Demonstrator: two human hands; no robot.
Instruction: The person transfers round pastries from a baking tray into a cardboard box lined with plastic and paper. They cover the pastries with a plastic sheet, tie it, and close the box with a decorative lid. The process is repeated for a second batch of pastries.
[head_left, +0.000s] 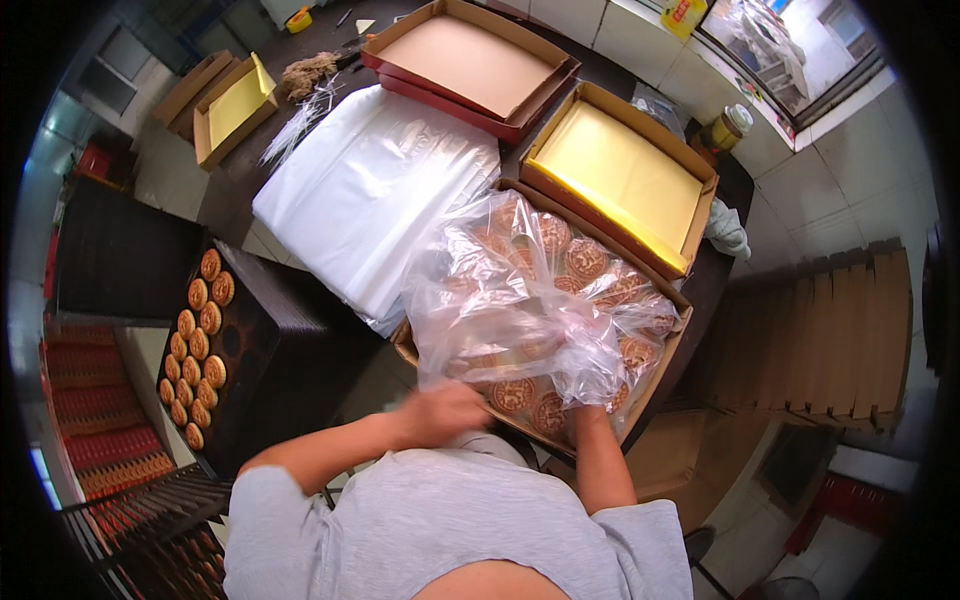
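Note:
A cardboard box (679, 330) stands before me with its load of round, stamped mooncakes (586, 259) under a clear plastic bag (480, 300). My right hand (589, 375) is inside or beneath the bunched plastic at the near side of the box; the film hides its fingers. Blurred by motion, my left hand (448, 411) is at the near left edge of the bag, its fingers curled. Whether it grips the plastic cannot be made out. Beyond the box on the left lies a stack of flat plastic bags (375, 187).
A box lined with yellow sheet (622, 176) and stacked empty boxes (472, 60) are at the back. White ties (304, 124) and brown twine (309, 73) lie behind the bags. Stacked dark trays (255, 330) with mooncakes stand left; flattened cardboard (832, 337) leans right. A lidded jar (724, 131) is near the window.

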